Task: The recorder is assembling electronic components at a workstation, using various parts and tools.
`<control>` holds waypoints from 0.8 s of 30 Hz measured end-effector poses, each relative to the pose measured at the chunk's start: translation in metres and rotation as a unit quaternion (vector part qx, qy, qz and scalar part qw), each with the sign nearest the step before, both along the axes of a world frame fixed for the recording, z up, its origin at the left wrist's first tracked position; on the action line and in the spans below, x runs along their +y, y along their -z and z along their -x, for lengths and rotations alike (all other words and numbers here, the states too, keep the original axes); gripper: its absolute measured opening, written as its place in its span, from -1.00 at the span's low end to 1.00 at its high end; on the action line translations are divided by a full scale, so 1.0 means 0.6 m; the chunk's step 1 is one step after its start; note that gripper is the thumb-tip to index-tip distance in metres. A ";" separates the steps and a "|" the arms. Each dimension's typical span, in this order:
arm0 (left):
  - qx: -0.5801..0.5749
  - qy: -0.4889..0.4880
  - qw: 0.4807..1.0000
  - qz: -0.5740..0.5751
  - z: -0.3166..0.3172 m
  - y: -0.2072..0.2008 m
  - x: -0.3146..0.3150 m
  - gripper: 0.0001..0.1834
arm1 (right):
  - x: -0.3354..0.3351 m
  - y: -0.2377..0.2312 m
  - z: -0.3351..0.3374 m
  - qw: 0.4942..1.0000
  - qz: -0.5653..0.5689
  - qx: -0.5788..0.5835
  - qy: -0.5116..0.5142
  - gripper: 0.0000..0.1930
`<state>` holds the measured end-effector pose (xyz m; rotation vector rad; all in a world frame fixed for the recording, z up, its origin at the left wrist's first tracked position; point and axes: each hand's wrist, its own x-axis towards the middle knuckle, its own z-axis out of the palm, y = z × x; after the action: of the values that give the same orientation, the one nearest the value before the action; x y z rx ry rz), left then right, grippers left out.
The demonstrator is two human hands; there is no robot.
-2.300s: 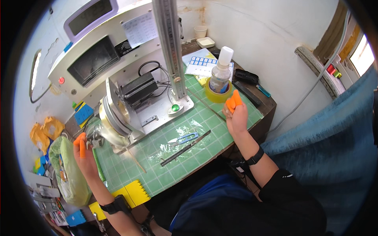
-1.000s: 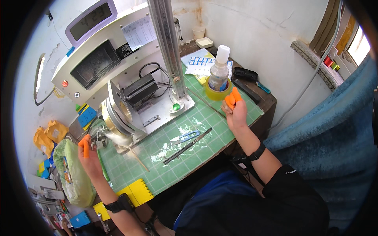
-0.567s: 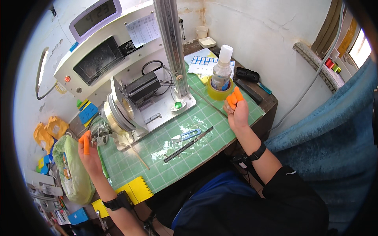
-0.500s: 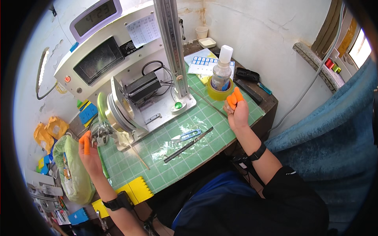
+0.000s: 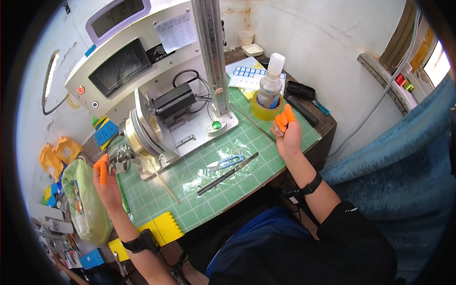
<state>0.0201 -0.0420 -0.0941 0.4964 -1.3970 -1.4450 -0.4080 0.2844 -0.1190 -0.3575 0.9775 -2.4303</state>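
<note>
Two bare hands, each with at least two smooth orange finger covers (image 5: 290, 113). The left hand (image 5: 108, 189), fingers bent, is just beside one shiny metal fitting (image 5: 122, 157) at the left end of the machine (image 5: 173, 135); whether it grips that, I cannot tell. The right hand (image 5: 289, 137) is clenched near one ring of yellowish tape (image 5: 262, 114); whether it pinches something fine cannot be told.

The machine stands on the bench (image 5: 327, 129), over a green gridded mat (image 5: 273, 164). It carries several round metal discs (image 5: 137, 135), one boxy black motor (image 5: 173, 100), one upright metal column (image 5: 213, 57), one domed green button (image 5: 216, 125) and one flat dark screen (image 5: 120, 68).

On the mat lie one blue-handled pair of snips (image 5: 230, 162) and one long, narrow dark bar (image 5: 228, 174). One clear bottle (image 5: 270, 90), white-capped, stands in the tape ring. One crumpled, pale green bag (image 5: 90, 209) sits left of the mat.
</note>
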 end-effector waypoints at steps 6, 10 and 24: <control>0.003 0.002 1.000 0.001 0.005 -0.004 0.004 -0.78 | 0.003 0.002 0.003 1.000 -0.007 0.017 -0.021 -0.62; 0.017 0.003 1.000 -0.001 0.006 -0.003 0.007 -0.78 | 0.003 0.002 0.002 1.000 -0.011 0.021 -0.018 -0.61; 0.003 -0.005 1.000 0.000 -0.001 0.003 0.004 -0.74 | 0.003 0.004 0.003 1.000 0.006 0.002 -0.014 -0.58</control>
<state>0.0207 -0.0394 -0.0961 0.4973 -1.3891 -1.4375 -0.4096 0.2862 -0.1212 -0.3773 0.9538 -2.4111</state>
